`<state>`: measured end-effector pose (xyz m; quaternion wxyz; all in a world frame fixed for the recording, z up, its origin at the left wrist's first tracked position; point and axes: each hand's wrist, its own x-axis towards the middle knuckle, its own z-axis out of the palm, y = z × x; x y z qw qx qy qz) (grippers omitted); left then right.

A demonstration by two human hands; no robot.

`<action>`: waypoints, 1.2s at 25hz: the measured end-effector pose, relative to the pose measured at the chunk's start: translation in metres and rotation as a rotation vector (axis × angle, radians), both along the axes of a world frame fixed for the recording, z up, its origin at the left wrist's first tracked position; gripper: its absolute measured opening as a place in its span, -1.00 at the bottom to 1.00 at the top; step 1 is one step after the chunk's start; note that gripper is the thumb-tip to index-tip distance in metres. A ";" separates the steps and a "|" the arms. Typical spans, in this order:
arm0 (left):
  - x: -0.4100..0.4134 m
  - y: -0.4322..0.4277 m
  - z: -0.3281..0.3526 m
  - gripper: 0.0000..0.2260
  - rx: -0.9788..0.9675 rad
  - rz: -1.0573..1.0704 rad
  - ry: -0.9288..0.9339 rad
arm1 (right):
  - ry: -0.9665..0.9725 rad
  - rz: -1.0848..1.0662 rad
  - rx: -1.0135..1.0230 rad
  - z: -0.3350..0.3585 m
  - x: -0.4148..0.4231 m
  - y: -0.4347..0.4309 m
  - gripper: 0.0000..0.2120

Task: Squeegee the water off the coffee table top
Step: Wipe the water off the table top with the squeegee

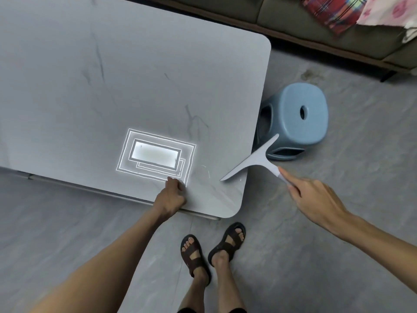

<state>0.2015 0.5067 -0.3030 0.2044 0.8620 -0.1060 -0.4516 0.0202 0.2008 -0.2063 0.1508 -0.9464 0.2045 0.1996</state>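
Head view: a person stands at the near right corner of a grey coffee table [112, 75], a white squeegee [255, 161] held out in the right hand [316, 199]. That hand grips the end of the handle, index finger laid straight along it, the other fingers wrapped beneath. The squeegee reaches up and left of the hand, its blade slanting across the table's right edge. The lower tip sits over the tabletop, the upper tip out past the edge above a blue plastic stool [300, 118]. Whether the blade touches the surface cannot be told.

The left hand [171, 197] rests on the tabletop just inside the front edge, fingers curled under and holding nothing, well left of the blade. Between hand and blade, faint wet streaks [206, 171] catch the light – and beside them shines the reflection of a ceiling lamp [155, 154].

Brown sandals [194, 256] show on the grey floor below; a sofa [316, 30] with a plaid cloth [334, 12] runs along the top.
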 end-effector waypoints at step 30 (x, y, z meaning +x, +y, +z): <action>-0.070 -0.030 -0.003 -0.72 0.057 0.048 -0.138 | 0.001 0.408 -0.149 -0.022 -0.045 -0.060 -0.57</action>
